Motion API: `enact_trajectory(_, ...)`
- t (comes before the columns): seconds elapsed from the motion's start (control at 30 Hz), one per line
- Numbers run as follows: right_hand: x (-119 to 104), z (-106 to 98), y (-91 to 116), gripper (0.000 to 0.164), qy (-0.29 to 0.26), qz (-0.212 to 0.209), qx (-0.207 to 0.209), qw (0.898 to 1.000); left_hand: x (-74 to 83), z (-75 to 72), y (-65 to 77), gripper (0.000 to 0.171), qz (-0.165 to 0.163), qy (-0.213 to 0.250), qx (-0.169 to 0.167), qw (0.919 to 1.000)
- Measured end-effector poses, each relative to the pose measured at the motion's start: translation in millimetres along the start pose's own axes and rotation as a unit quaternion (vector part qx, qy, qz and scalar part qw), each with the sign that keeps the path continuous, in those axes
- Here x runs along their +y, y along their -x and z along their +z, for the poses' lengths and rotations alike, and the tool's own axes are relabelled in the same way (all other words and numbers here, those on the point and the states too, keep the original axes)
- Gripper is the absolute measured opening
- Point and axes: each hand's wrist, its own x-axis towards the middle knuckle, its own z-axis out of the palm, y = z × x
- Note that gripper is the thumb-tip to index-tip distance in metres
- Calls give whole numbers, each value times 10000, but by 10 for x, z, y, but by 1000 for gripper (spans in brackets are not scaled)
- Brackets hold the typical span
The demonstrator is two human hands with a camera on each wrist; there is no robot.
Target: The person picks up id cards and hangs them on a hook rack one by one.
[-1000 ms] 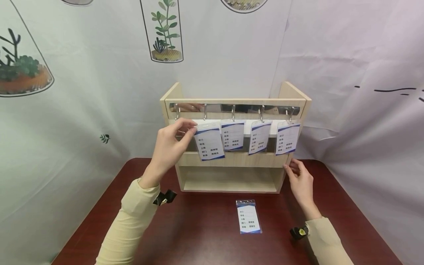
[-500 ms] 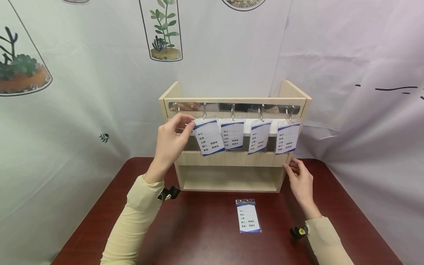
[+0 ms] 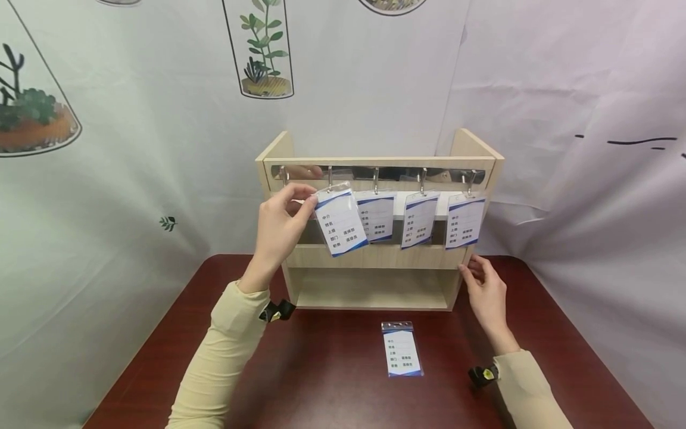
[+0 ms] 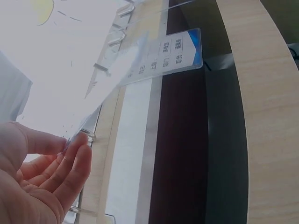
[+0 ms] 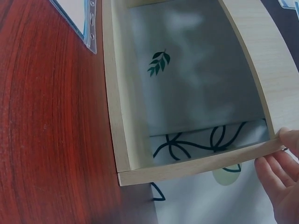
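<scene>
My left hand [image 3: 281,223] pinches a badge holder [image 3: 342,220] by its upper left corner. This clear sleeve with a white and blue card tilts in front of the second hook [image 3: 330,176] from the left; whether its slot is on the hook I cannot tell. In the left wrist view, thumb and fingers [image 4: 74,156] meet on its edge. My right hand [image 3: 488,298] grips the lower right side of the wooden shelf [image 3: 370,257], thumb at the front edge. Three other badge holders hang from the hooks to the right, one at the far right [image 3: 464,221].
Another badge holder [image 3: 402,351] lies flat on the dark red table [image 3: 332,369] before the shelf. The leftmost hook [image 3: 284,174] carries no badge. A patterned white curtain [image 3: 364,89] stands behind and at both sides.
My left hand has raised the badge holder slightly toward the second hook and tilted it more, its lower end swinging right. My right hand stays in place.
</scene>
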Motion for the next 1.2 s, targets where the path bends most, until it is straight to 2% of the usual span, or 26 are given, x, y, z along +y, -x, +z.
enact_trajectory(0.83,-2,1,6,31,57,-47,-13,10000,8,20,-25,13,-288,-299,83,9991)
enact_trajectory(1.2,-7,0,10,31,67,-53,23,10000,42,25,-39,14,-484,-210,23,9986)
